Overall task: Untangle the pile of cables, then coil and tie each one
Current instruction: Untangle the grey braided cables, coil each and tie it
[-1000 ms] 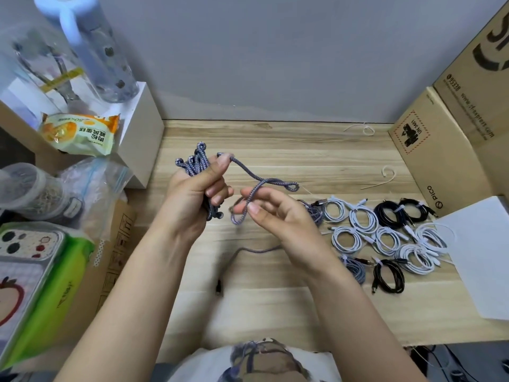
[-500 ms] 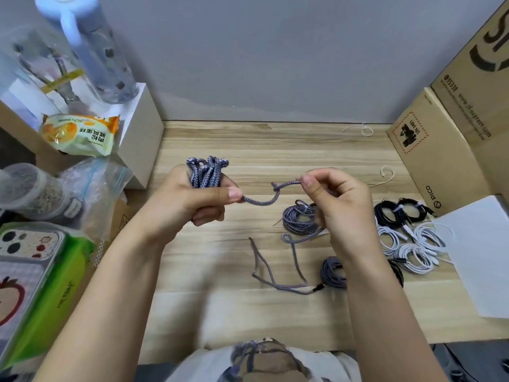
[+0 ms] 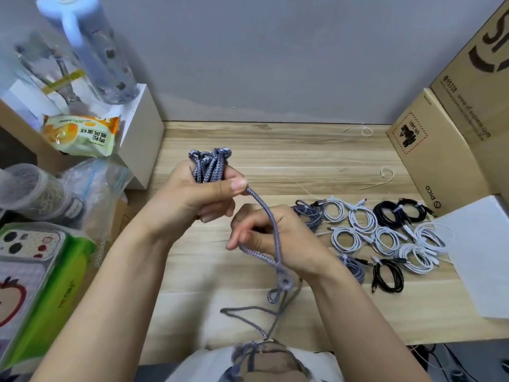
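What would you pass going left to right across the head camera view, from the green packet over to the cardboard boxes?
Green packet → left hand gripping the braided cable bundle → right hand → white coiled cables → white sheet → cardboard boxes at the right edge.

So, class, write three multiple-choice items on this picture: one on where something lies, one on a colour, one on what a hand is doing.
1. Where do the coiled cables lie?
A. on the table's right side
B. inside the cardboard box
C. on the white sheet

2. What colour is the cable in the hands?
A. red
B. grey-blue
C. yellow

3. What is the left hand doing?
A. lying flat
B. pointing
C. gripping a bundle of loops

Answers: A, the coiled cables sit on the table. B, the braided cable is grey-blue. C, the left hand is closed round the bundle.
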